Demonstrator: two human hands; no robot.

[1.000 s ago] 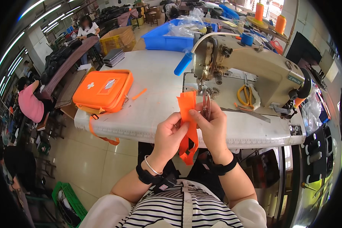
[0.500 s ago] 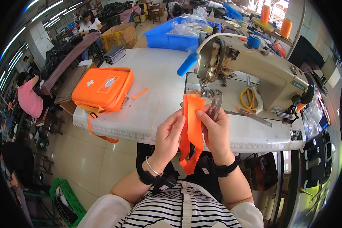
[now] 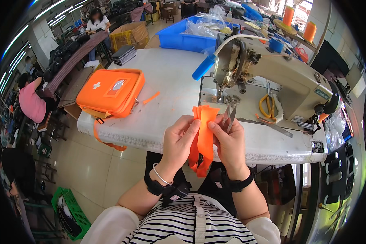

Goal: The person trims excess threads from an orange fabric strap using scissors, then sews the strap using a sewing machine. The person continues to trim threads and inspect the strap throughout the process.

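An orange webbing strap point(image 3: 205, 136) hangs in folds between my hands, in front of the sewing machine's needle area. My left hand point(image 3: 178, 140) pinches its left edge, thumb on top. My right hand point(image 3: 231, 148) grips the strap's right edge between thumb and fingers. The same hand also holds small metal thread snips point(image 3: 231, 117), blades pointing up and apart. The strap's upper ends stick up above my thumbs, and its lower part loops down past the table edge. A dark piece shows inside the loop.
The sewing machine point(image 3: 286, 75) stands right of centre, with yellow-handled scissors point(image 3: 266, 106) under its arm. An orange zipped case point(image 3: 103, 95) lies on the left of the table point(image 3: 162, 77). Behind are a blue bin point(image 3: 179, 39) and dark stacked pouches point(image 3: 124, 54). Other people work at far left.
The strap's top has come down, away from the needle area, and its lower loop has risen. In my right hand the snips have turned, their blades now showing spread.
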